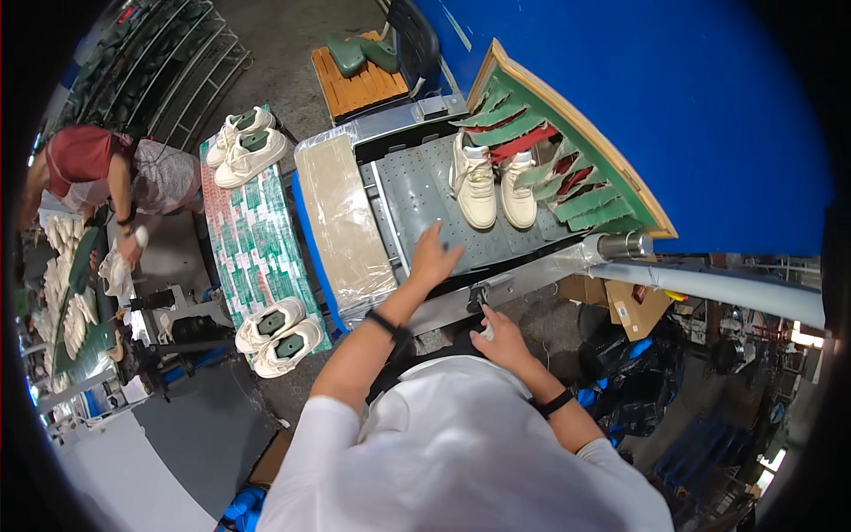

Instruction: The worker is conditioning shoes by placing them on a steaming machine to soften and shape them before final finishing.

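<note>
A pair of cream lace-up sneakers (pixel 479 191) stands on a grey perforated conveyor bed (pixel 425 199), toes toward me. Their heel ends sit by torn green and red curtain strips (pixel 567 168) at a blue machine's opening. Over the bed's near left part, my left hand (pixel 434 259) is open with its fingers spread, apart from the sneakers. My right hand (pixel 507 339) is close to a black knob (pixel 478 296) on the metal side rail, index finger stretched toward it and thumb apart. Contact with the knob is hard to make out.
Left of the bed lies a plastic-wrapped beige panel (pixel 341 213). Beyond it, a patterned bench (pixel 257 226) carries two more sneaker pairs. A person (pixel 97 173) holds a shoe at far left. A wooden stool (pixel 359 84) bears green shoe lasts. Cardboard boxes (pixel 631 310) stand right.
</note>
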Demonstrator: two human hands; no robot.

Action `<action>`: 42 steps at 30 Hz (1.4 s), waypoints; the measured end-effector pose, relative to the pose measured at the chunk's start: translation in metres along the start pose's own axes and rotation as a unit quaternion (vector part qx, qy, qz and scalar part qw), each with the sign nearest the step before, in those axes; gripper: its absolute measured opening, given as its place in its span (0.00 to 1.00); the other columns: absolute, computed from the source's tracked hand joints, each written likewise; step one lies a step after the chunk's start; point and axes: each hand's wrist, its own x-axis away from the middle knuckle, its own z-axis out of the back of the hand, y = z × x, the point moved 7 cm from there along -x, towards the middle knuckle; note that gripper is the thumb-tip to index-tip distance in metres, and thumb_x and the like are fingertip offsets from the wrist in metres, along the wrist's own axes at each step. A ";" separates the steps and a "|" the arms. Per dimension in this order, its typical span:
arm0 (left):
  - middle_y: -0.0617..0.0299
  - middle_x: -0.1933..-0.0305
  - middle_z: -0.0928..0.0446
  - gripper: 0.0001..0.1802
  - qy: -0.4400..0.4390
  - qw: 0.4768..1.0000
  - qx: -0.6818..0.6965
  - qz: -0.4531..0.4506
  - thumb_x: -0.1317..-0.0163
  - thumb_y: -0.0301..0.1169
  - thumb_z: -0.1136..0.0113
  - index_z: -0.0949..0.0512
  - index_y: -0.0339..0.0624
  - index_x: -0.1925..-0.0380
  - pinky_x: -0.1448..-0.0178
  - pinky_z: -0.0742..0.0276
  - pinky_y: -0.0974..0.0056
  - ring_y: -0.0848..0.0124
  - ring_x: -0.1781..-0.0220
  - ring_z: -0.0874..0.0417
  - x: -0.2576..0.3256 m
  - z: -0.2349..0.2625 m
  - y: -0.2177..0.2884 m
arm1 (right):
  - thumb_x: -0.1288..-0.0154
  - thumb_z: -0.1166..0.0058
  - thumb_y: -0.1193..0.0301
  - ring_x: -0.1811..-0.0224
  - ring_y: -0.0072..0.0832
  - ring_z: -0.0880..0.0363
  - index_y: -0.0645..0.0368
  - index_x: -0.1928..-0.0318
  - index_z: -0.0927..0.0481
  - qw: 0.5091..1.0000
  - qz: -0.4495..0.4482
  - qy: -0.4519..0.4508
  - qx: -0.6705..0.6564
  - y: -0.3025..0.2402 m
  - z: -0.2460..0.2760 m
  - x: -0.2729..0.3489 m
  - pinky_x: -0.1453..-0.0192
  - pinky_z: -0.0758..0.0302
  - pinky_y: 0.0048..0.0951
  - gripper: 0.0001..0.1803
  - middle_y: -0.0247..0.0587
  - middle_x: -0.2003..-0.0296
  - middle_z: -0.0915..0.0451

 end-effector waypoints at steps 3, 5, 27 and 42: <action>0.30 0.23 0.32 0.65 0.064 0.998 -0.010 0.017 0.46 0.51 0.18 0.45 0.25 0.20 0.17 0.35 0.47 0.39 0.20 0.32 -0.084 -0.036 0.036 | 0.37 0.28 0.58 0.47 0.53 0.15 0.70 0.27 0.27 1.000 0.011 0.012 -0.010 0.008 0.024 0.008 0.40 0.18 0.46 0.43 0.57 0.49 0.16; 0.29 0.22 0.35 0.72 0.080 0.995 0.024 0.055 0.49 0.51 0.15 0.52 0.25 0.18 0.16 0.37 0.47 0.38 0.19 0.34 -0.125 -0.053 0.048 | 0.38 0.27 0.60 0.47 0.53 0.15 0.69 0.26 0.28 1.000 -0.008 0.002 -0.018 0.025 0.035 0.015 0.41 0.18 0.47 0.44 0.57 0.49 0.16; 0.46 0.40 0.15 0.49 0.180 0.964 0.163 0.108 0.45 0.43 0.19 0.31 0.34 0.28 0.36 0.17 0.53 0.53 0.40 0.12 0.073 0.133 -0.010 | 0.35 0.31 0.70 0.47 0.46 0.15 0.68 0.26 0.27 0.990 0.123 0.006 -0.061 -0.052 0.031 -0.057 0.39 0.20 0.42 0.38 0.52 0.50 0.15; 0.42 0.34 0.23 0.42 0.196 0.965 0.055 0.164 0.40 0.46 0.21 0.27 0.39 0.30 0.32 0.22 0.45 0.42 0.34 0.20 0.162 0.160 -0.114 | 0.25 0.35 0.66 0.46 0.31 0.15 0.71 0.26 0.26 0.990 0.113 -0.044 -0.065 -0.138 -0.118 -0.096 0.38 0.21 0.34 0.34 0.48 0.47 0.12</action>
